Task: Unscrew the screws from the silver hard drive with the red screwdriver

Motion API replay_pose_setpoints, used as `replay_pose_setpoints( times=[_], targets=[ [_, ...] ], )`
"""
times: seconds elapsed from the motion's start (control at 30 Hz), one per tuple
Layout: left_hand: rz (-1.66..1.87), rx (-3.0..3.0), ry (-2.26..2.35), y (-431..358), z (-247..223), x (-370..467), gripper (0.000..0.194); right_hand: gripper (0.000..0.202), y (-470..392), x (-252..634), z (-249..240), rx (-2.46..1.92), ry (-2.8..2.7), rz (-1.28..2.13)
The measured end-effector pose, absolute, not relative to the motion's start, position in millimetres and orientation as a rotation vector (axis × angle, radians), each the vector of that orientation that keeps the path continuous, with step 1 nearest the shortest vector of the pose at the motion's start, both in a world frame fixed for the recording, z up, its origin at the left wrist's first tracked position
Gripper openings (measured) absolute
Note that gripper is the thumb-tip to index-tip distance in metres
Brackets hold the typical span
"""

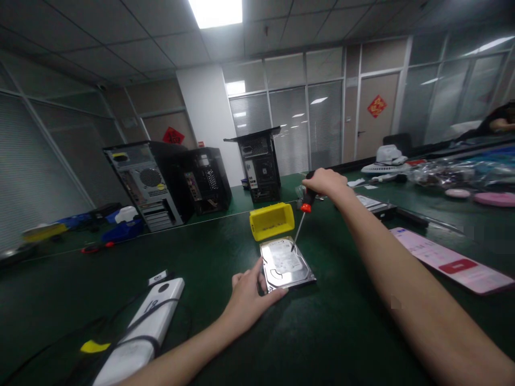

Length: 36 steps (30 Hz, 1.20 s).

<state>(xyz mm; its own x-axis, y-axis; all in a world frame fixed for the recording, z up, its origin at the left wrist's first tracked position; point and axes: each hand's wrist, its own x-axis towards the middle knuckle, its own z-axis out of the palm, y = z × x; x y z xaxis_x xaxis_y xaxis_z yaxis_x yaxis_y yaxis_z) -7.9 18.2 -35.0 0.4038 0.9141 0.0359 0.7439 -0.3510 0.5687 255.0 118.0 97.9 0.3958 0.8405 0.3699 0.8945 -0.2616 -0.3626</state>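
Observation:
A silver hard drive (pixel 284 262) lies flat on the green table. My left hand (pixel 251 292) grips its near left corner, the fingers along the left side and the thumb at the front edge. In my right hand (pixel 325 182) is a screwdriver (pixel 307 202) with a black and red handle, the fist closed round its top. The screwdriver slants down, and its tip meets the drive's top face towards the far right side. Just behind the drive stands a yellow bin (pixel 272 221) with small bits in it, too small to name.
Several black computer cases (pixel 259 166) stand at the back. A white power strip (pixel 145 327) with a black cable lies at the left front. To the right are a pink sheet (pixel 450 260), another drive (pixel 372 205) and plastic bags (pixel 442 174). A person's arm (pixel 501 124) shows far right.

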Motion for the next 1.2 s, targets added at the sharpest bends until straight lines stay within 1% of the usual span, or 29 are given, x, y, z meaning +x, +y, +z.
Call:
replay_pose_setpoints(
  times=[0.23,0.4,0.6,0.87,1.2],
  targets=[
    [0.468,2.177,1.425,16.9,-32.9,-8.4,0.089,0.04,122.1,271.1,92.7,-2.256,-1.453,-0.01],
    [0.472,2.186,1.419,15.2,-29.4,-7.1,0.088,0.033,130.6,288.0,81.5,-2.273,-1.482,0.156],
    [0.47,2.21,1.428,13.7,-26.6,-4.4,0.086,0.029,143.1,299.0,67.2,-2.297,-1.49,0.273],
    [0.473,2.192,1.42,13.7,-28.3,-5.4,0.09,0.029,147.7,302.8,61.6,-2.324,-1.466,0.316],
    [0.463,2.205,1.418,13.8,-27.8,-5.5,0.087,0.033,152.5,308.3,56.8,-2.321,-1.454,0.302]
  ],
)
